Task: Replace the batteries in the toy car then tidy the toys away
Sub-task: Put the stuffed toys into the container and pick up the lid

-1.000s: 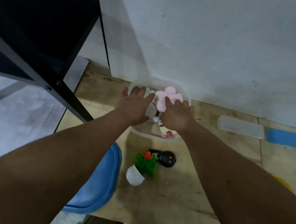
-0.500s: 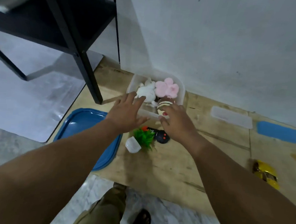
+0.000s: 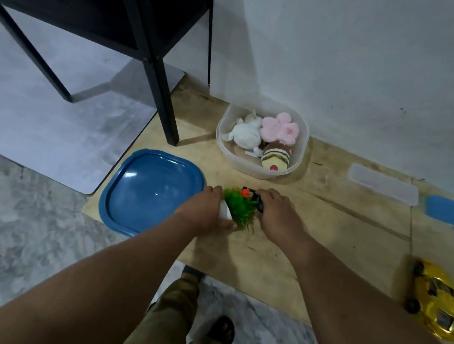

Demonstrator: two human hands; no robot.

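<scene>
Blue lid at the left, both hands now down at the little potted plant and the black remote, no longer at the tub.

Blue lid (image 3: 149,190) lies upturned at the left edge of the wooden board (image 3: 337,233) on the floor. Half a second ago the hands hovered by the clear tub (image 3: 300,161); they have since dropped nearer. The left hand (image 3: 204,210) has its grip curled round the white pot of the plant (image 3: 241,207), pot mostly hidden under the fingers. The right hand (image 3: 276,213) covers the black remote (image 3: 256,198); its fingers curl over it, but whether the grip is clamped I cannot tell. Soft toys (image 3: 266,137) sit in the tub beyond. The yellow toy car (image 3: 434,299) lies well apart at the far right, blurred.
</scene>
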